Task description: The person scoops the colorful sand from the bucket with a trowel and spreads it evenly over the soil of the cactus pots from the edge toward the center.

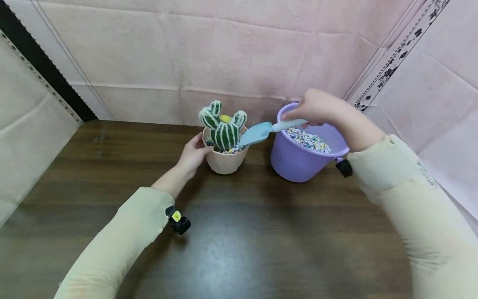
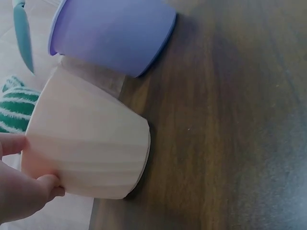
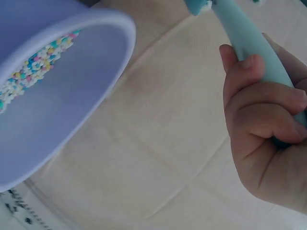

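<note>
A green-and-white knitted cactus (image 1: pixel 225 135) stands in a beige flowerpot (image 1: pixel 225 162), with coloured pebbles around its base. My left hand (image 1: pixel 192 155) grips the pot's left rim; its thumb and a fingertip show against the pot wall (image 2: pixel 91 139) in the left wrist view. In my right hand (image 1: pixel 317 107) is the handle of a light blue toy shovel (image 1: pixel 257 133), fingers wrapped round it (image 3: pixel 264 96). The shovel blade tilts down toward the cactus and overlaps the pot's right rim. Below the right hand, a purple bucket (image 1: pixel 293 160) holds small multicoloured pebbles (image 1: pixel 308 140).
Pot and bucket stand side by side on a dark wooden table (image 1: pixel 239 241), with a gap between them. Behind them hangs a pale pink cloth (image 1: pixel 239 54); another cloth panel (image 1: pixel 440 108) borders the right side. Black wrist devices (image 1: pixel 178 220) sit at both sleeves.
</note>
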### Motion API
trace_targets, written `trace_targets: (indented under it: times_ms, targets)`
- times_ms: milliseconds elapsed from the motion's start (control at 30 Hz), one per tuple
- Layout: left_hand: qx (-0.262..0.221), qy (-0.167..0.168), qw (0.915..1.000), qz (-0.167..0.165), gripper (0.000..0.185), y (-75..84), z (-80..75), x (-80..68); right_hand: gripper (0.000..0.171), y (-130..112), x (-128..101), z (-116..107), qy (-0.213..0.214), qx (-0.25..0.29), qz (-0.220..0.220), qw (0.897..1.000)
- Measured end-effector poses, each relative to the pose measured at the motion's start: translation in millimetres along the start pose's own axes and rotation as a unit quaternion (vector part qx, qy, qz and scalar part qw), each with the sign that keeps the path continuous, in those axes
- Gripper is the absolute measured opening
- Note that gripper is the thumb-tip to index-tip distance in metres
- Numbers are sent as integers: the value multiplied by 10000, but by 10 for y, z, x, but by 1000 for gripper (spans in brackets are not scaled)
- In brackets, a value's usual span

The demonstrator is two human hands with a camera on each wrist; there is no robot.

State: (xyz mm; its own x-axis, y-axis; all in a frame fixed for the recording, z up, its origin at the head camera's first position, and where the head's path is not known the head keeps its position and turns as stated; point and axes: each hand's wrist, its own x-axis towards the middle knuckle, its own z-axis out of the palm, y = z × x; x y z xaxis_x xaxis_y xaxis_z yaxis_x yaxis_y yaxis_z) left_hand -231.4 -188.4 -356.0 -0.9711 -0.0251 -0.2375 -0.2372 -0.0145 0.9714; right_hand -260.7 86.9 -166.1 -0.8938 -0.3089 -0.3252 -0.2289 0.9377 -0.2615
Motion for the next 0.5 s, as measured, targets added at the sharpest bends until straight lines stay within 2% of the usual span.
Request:
trace_targets:
  times_ms: [200, 300, 400, 467, 500]
  targets:
    - [42, 272, 9995, 160, 66, -14, 65, -16, 44, 554, -159, -73, 208, 710, 344, 9967]
    - [65, 770, 9964, 360, 63, 24, 75, -54, 43, 832, -230, -108, 338, 1092, 542, 9920]
    - [18, 1419, 9877, 658, 50, 94, 65, -151, 37, 1087, -303, -140, 396, 1475, 694, 9858]
    - [-11, 1649, 9823, 887, 40, 149, 43, -251, 36, 1217, -334, -159, 393, 1622, 802, 9827]
    - [23, 1646, 9816, 965, 36, 174, 28, -312, 36, 1263, -340, -162, 394, 1680, 844, 9814]
